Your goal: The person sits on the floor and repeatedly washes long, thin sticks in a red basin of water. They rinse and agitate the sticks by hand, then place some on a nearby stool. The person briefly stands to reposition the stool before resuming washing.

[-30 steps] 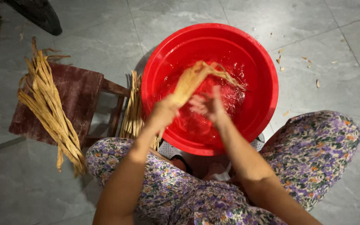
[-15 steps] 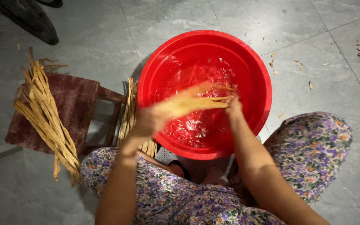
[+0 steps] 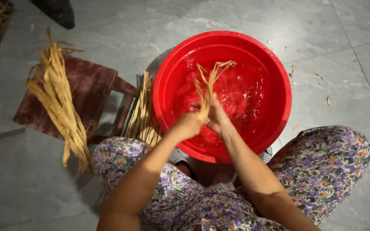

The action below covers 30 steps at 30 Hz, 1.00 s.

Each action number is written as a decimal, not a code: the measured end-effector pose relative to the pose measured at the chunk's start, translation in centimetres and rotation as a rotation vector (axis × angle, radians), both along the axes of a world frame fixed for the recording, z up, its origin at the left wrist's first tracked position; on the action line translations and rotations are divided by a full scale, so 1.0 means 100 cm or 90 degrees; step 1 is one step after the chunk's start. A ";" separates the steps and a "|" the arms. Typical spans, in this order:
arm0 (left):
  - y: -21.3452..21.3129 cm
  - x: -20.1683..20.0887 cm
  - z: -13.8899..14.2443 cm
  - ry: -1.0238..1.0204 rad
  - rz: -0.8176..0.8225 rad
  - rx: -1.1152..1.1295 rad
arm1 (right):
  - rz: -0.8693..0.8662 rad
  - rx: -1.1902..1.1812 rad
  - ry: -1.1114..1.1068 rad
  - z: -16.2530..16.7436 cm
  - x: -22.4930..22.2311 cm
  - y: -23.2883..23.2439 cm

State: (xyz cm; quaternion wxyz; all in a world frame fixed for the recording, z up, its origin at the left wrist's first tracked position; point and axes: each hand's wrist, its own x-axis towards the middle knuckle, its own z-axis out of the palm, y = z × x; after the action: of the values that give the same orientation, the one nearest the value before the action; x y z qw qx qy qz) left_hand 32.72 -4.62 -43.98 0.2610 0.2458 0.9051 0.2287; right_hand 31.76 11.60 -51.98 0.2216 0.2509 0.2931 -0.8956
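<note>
Both hands — left hand (image 3: 188,124), right hand (image 3: 217,119) — clasp straw strands (image 3: 207,87) over red basin (image 3: 275,64).

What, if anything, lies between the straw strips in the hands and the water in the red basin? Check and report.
Nothing visible does. Both hands, left hand and right hand, hold the straw strips directly above the red basin, with only open air down to the water.
</note>
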 end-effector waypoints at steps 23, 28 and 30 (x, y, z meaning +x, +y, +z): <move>0.034 0.022 -0.036 -0.077 0.034 -0.033 | -0.060 -0.037 -0.019 -0.003 0.003 0.019; 0.038 0.017 -0.045 -0.054 0.047 -0.016 | -0.084 -0.017 0.017 -0.013 0.002 0.025; 0.039 0.014 -0.059 -0.056 0.061 0.030 | -0.089 -0.008 0.011 -0.002 0.002 0.025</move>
State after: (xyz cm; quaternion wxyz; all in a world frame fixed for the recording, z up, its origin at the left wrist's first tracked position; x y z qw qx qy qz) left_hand 34.09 -0.69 -49.86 0.2835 0.1975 0.8980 0.2726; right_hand 31.99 14.06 -52.20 0.1576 0.2620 0.2713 -0.9127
